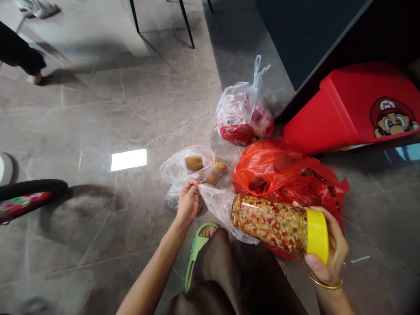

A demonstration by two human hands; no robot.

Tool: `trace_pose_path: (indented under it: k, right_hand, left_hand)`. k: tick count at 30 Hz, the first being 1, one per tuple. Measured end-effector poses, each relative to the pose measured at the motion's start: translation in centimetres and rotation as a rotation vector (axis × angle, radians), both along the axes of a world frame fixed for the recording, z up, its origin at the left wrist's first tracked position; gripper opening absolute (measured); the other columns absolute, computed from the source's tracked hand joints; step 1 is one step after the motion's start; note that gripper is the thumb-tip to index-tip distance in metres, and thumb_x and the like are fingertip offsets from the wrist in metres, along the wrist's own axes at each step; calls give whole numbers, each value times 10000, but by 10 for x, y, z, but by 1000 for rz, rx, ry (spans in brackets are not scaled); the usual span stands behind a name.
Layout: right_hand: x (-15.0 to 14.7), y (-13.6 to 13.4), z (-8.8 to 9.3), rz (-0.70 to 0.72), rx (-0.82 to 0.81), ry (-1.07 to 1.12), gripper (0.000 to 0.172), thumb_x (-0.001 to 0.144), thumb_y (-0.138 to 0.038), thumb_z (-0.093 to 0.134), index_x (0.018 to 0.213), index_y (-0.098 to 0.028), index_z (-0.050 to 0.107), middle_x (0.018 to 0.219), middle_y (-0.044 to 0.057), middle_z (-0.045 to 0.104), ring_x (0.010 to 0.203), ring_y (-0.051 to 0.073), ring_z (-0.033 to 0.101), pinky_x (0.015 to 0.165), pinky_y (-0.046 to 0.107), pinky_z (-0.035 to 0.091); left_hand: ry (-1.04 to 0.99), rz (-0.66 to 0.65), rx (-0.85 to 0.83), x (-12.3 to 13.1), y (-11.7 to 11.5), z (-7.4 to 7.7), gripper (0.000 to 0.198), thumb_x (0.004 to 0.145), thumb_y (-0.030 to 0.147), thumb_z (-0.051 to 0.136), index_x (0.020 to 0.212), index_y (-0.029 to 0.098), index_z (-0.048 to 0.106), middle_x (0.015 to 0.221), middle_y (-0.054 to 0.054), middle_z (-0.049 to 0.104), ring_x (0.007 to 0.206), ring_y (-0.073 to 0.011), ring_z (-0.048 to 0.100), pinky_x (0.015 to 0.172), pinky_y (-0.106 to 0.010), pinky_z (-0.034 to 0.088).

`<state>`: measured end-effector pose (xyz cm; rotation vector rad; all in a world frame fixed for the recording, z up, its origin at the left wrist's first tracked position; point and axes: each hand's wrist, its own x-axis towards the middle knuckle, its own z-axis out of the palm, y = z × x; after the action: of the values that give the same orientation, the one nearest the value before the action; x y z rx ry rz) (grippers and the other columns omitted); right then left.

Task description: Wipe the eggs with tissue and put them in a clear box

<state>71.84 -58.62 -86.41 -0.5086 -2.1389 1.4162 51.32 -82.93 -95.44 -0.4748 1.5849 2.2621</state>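
My right hand [328, 251] grips a clear jar [272, 224] by its yellow lid [316, 236]; the jar lies sideways and holds a red and yellow chopped mix. Its base rests partly inside a clear plastic bag [219, 203]. My left hand [188, 201] pinches the edge of that bag, fingers closed. Just beyond lies another clear bag [177, 166] with brown kiwi-like fruits [194, 162]. A red plastic bag [285, 175] sits right behind the jar.
A tied clear bag of red fruit [244, 113] stands farther back. A red bin [357, 107] with a cartoon face lies at right beside a dark cabinet [295, 35]. My foot in a green slipper [197, 249] is below. Another person's foot [34, 78] is at far left.
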Motion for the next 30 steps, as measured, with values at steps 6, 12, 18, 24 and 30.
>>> trace_pose_path:
  k: [6, 12, 18, 24, 30]
  right_hand:
    - [-4, -13, 8, 105, 127, -3, 777, 607, -437, 757, 1273, -150, 479, 1155, 180, 549, 1069, 387, 597, 910, 558, 483]
    - [4, -18, 5, 95, 214, -56, 792, 598, -518, 715, 1257, -149, 476, 1141, 186, 576, 1034, 390, 608, 868, 573, 497]
    - [-2, -22, 0, 113, 270, -73, 804, 583, -475, 735, 1265, -142, 473, 1135, 179, 584, 1014, 379, 613, 860, 569, 504]
    - [-2, -23, -5, 143, 270, -77, 828, 569, -484, 736, 1281, -157, 470, 1146, 175, 572, 1008, 378, 609, 860, 575, 504]
    - [-3, -23, -1, 164, 303, -80, 835, 570, -477, 740, 1285, -147, 462, 1159, 181, 576, 1014, 370, 598, 857, 562, 504]
  left_hand:
    - [159, 140, 48, -30, 5, 37, 125, 665, 129, 673, 758, 168, 597, 818, 13, 664, 736, -77, 625, 726, -175, 495]
    - [364, 443, 132, -72, -18, 61, 217, 631, 1, 569, 722, 188, 508, 746, 56, 596, 711, -78, 608, 757, -214, 513]
    - [565, -466, -16, -9, 19, 104, 140, 815, 281, 639, 835, 168, 719, 882, -41, 606, 760, -128, 583, 700, -235, 492]
    - [710, -986, -111, 31, 50, 106, 248, 794, 268, 743, 1035, 209, 749, 977, -71, 658, 880, -163, 635, 812, -272, 511]
    - [713, -838, -136, 37, 50, 93, 132, 862, 267, 666, 892, 183, 764, 898, -76, 689, 814, -150, 638, 754, -258, 513]
